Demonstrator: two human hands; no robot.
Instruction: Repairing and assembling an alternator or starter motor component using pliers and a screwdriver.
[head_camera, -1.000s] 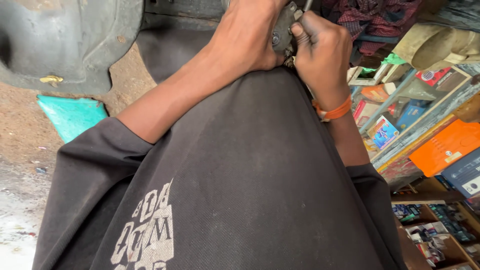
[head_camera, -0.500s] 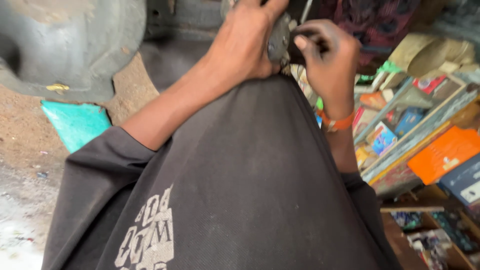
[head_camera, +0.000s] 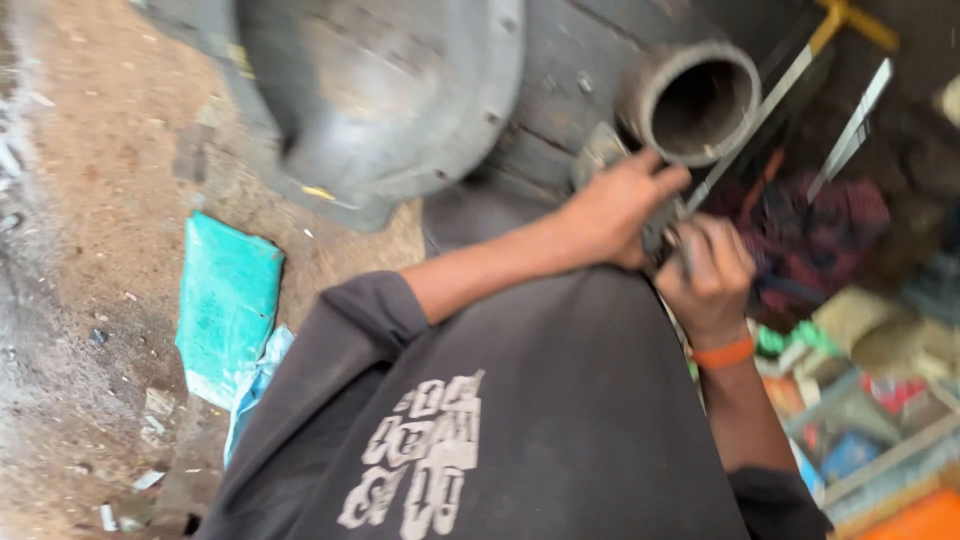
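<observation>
Gripping a small dark metal part (head_camera: 655, 232) with both hands, held out in front of the chest just below a grey pipe mouth (head_camera: 700, 100). Left hand (head_camera: 615, 212) is wrapped around the part from the left, thumb up near the pipe rim. Right hand (head_camera: 708, 275) closes on it from the right, fingers curled tight; orange wristband (head_camera: 722, 352) on that wrist. Part is mostly hidden between the hands and blurred, so its kind can't be told. Big grey rounded housing (head_camera: 385, 95) sits upper left. Teal bag (head_camera: 228, 305) lies on the dirt floor (head_camera: 90, 200) to the left. Shelf of small packets (head_camera: 870, 420) at lower right. Two metal strips (head_camera: 850, 130) lean upper right.
</observation>
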